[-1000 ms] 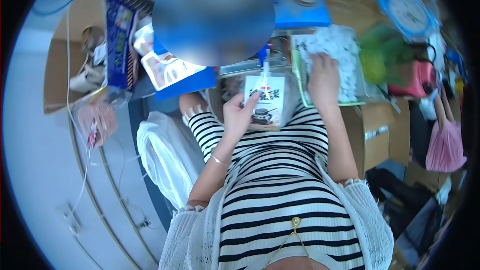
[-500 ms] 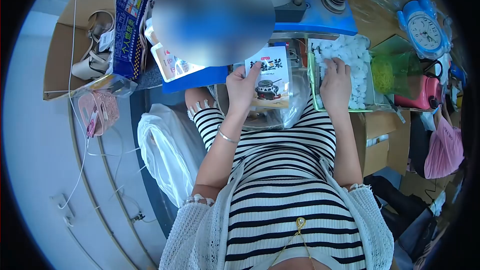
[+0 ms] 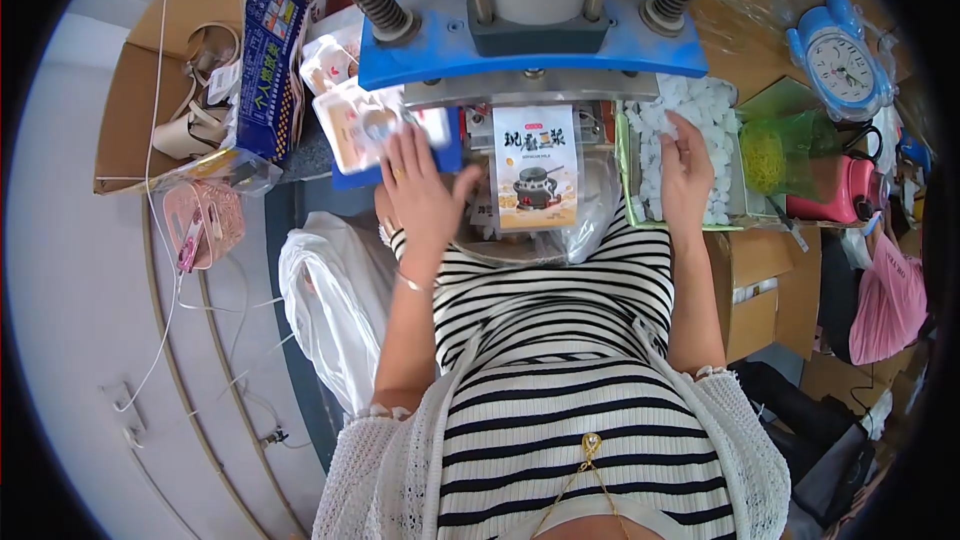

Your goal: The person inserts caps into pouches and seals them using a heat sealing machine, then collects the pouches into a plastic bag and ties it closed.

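Note:
My left hand (image 3: 415,185), fingers spread, reaches over a stack of printed pouches (image 3: 350,130) on a blue surface; its fingertips are at the near edge of the stack. A white soy milk pouch (image 3: 538,155) with a grinder picture lies flat beneath the press's metal bar, between my hands. My right hand (image 3: 688,175) is above a green-edged box (image 3: 628,175) of small white pieces (image 3: 708,105). Its fingers are curled together with the thumb, and whatever they hold blends with the white pieces behind.
A blue press (image 3: 540,45) with spring columns stands ahead. On the right are a green container (image 3: 795,145), a pink object (image 3: 835,190) and a blue clock (image 3: 840,65). A cardboard box (image 3: 125,130) and pink basket (image 3: 205,220) are at left. Clear plastic lies over my lap.
My left hand has let go of the soy milk pouch and moved left to the stack. The pouch now lies under the bar. My right hand has turned and curled its fingers.

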A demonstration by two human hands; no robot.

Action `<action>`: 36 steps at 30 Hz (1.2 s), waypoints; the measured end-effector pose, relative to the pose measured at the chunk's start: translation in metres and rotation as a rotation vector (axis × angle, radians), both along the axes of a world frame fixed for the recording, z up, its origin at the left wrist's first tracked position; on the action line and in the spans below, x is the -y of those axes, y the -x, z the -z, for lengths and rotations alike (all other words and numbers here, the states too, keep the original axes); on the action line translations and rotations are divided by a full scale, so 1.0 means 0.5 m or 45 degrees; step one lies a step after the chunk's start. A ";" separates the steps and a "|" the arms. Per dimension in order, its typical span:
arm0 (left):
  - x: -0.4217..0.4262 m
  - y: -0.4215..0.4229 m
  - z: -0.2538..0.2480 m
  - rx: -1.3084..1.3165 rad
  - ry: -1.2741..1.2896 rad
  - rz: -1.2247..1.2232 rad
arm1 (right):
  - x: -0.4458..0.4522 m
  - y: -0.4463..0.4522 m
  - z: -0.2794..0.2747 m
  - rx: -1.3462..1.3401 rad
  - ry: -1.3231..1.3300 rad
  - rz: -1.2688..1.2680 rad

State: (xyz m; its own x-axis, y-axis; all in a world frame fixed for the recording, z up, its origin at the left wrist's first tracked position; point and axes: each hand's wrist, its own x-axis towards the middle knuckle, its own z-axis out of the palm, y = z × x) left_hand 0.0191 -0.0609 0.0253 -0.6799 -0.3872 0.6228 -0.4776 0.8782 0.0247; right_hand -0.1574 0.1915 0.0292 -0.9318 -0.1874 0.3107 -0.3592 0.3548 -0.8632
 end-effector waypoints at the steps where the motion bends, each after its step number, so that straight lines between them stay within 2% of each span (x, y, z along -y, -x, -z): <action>1: -0.024 -0.011 0.015 -0.016 -0.083 0.046 | -0.004 0.005 0.000 0.194 0.176 -0.087; 2: -0.034 -0.018 0.030 -0.025 -0.175 0.093 | -0.011 0.008 0.001 0.394 0.342 -0.176; 3: -0.028 -0.023 0.044 -0.024 -0.177 0.093 | -0.017 0.012 0.003 0.394 0.340 -0.175; 6: 0.013 -0.048 0.074 -0.081 -0.480 0.218 | -0.018 0.021 0.009 0.617 0.254 -0.200; 10: 0.073 -0.031 0.085 -0.108 -0.659 0.104 | 0.009 -0.006 -0.027 0.524 0.437 -0.225; 15: 0.102 -0.001 0.060 -0.272 -0.605 -0.038 | 0.018 -0.030 -0.036 0.577 0.431 -0.274; 18: 0.040 0.013 0.026 -0.282 -0.021 0.096 | 0.020 -0.043 -0.050 0.672 0.465 -0.266; 22: -0.010 -0.050 0.037 -0.136 -0.066 0.239 | 0.001 -0.053 -0.059 0.737 0.432 -0.251; 25: -0.014 -0.071 -0.024 -0.211 -0.711 0.061 | 0.027 -0.077 -0.058 0.659 0.446 -0.378; 26: -0.029 -0.068 -0.048 -0.207 -0.719 0.066 | 0.040 -0.086 -0.061 0.613 0.455 -0.441; 27: -0.050 -0.058 -0.077 -0.181 -0.818 0.168 | 0.054 -0.093 -0.067 0.612 0.452 -0.430; 29: -0.092 -0.035 -0.109 -0.129 -1.011 0.383 | 0.086 -0.096 -0.086 0.336 0.417 -0.576; 30: -0.107 -0.028 -0.100 -0.124 -1.019 0.402 | 0.097 -0.091 -0.097 0.332 0.412 -0.556; 32: -0.131 -0.014 -0.062 -0.114 -1.622 0.379 | 0.111 -0.073 -0.117 0.073 0.148 -0.705; 33: -0.139 -0.005 -0.043 -0.107 -1.920 0.358 | 0.114 -0.066 -0.113 0.066 0.142 -0.692; 36: -0.153 0.004 0.010 -0.140 -2.126 0.365 | 0.132 -0.062 -0.068 0.419 0.086 -0.727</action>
State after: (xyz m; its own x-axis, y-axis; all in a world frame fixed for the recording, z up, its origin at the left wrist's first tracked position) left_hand 0.0171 0.0158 0.0202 -0.8239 -0.5031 -0.2607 -0.2527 -0.0857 0.9638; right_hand -0.1264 0.1256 0.0633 -0.7401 -0.6703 0.0552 -0.1883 0.1278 -0.9738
